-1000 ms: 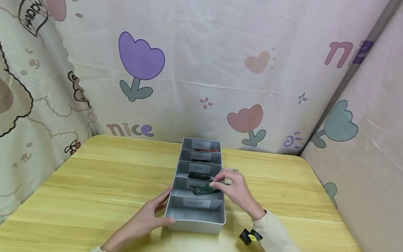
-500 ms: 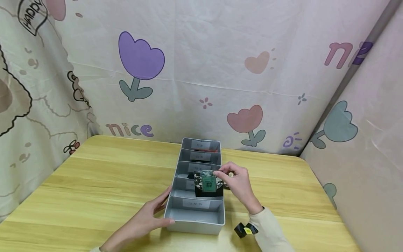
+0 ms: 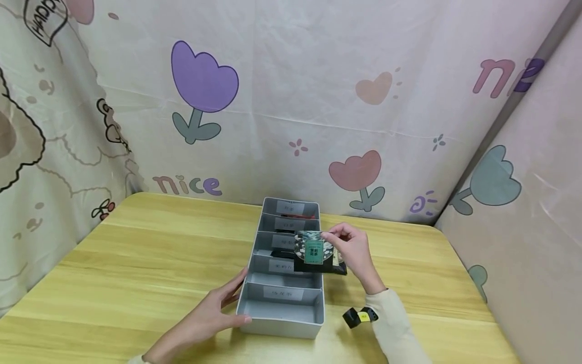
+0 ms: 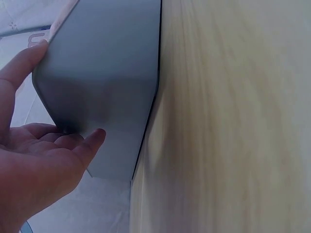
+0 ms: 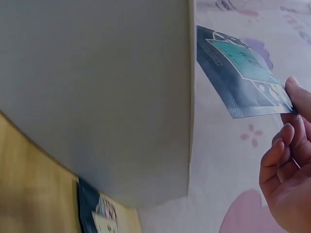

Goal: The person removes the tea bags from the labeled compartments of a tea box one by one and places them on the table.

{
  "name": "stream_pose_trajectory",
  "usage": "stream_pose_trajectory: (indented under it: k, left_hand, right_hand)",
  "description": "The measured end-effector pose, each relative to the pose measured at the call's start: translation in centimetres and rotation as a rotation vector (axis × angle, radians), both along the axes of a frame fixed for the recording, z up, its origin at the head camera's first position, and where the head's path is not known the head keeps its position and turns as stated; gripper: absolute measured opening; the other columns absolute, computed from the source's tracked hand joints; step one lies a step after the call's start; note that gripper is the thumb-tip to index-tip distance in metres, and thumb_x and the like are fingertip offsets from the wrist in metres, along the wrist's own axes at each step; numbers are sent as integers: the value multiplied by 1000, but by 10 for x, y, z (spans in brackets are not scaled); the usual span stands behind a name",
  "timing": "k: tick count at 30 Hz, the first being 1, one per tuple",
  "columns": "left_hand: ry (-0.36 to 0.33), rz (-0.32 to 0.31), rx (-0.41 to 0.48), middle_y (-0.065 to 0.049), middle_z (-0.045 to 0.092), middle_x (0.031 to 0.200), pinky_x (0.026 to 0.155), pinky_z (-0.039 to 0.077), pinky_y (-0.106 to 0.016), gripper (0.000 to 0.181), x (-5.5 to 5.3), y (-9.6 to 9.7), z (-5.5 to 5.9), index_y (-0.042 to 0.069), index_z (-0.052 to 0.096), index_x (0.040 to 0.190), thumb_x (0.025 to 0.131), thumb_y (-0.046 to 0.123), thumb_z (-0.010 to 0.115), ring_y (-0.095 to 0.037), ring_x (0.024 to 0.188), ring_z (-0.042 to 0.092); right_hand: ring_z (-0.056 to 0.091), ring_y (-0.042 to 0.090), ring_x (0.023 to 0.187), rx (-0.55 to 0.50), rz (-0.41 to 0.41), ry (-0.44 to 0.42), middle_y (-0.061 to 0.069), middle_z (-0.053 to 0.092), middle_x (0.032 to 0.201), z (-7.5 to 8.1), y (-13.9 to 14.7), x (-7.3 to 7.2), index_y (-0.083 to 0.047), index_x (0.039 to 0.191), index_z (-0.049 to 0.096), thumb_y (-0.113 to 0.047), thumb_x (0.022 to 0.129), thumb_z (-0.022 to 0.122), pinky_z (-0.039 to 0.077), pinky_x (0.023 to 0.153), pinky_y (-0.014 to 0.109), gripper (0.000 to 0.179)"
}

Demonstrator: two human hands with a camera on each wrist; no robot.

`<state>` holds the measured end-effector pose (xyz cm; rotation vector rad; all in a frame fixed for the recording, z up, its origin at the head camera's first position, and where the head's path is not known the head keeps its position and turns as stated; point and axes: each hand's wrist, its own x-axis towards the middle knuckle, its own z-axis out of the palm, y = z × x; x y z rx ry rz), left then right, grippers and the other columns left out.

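Observation:
A long grey storage box [image 3: 282, 329] with labelled compartments stands on the table. My left hand [image 3: 213, 309] holds its near left corner, thumb at the front rim and fingers against the side wall; the left wrist view shows the same hand [image 4: 43, 162] at the box wall [image 4: 107, 58]. Between thumb and fingertips, my right hand [image 3: 356, 253] pinches the top right corner of a dark tea sachet [image 3: 313, 255] with a green label. It hangs above the box's right rim, covering parts of the middle compartments. In the right wrist view the sachet [image 5: 238, 73] is beyond the box edge.
Another dark packet [image 5: 99, 216] with a cream label lies on the table right of the box, partly hidden in the head view. Thin dark and red packets [image 3: 297, 216] sit in the far compartments. A patterned curtain [image 3: 273, 101] hangs behind the table.
The right hand has raised the sachet from low over the second-nearest compartment, turned its printed face to the head camera, and moved it right and away. The left hand stays on the box.

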<state>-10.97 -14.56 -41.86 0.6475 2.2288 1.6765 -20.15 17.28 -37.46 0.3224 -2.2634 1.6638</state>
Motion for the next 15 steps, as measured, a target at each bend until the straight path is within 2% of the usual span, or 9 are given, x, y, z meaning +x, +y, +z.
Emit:
stream_pose_trajectory:
  k: [3,8,15]
  left_hand:
    - [-5,-3,4,-28,12,154,105,31,-50,89,0,0,1,-1,14,153,87,15,72,-50,131,33]
    - [-9,-3,-1,-29,12,154,105,32,-49,89,-1,-1,1,0,14,153,87,16,72,-50,131,33]
    - [-14,-4,5,-29,12,154,105,32,-47,89,-2,-1,1,1,14,153,87,15,72,-50,132,33]
  right_hand:
    - [48,10,60,-32,-40,-38,-3,57,66,0,9,-6,7,84,67,-1,82,75,40,54,20,11]
    - [51,10,65,-82,-76,-65,-4,61,68,0,25,-12,4,85,67,-8,83,76,42,58,22,15]
    - [53,11,69,-63,-110,-87,-3,61,72,-3,45,-17,-1,86,67,-17,84,76,43,62,24,19]
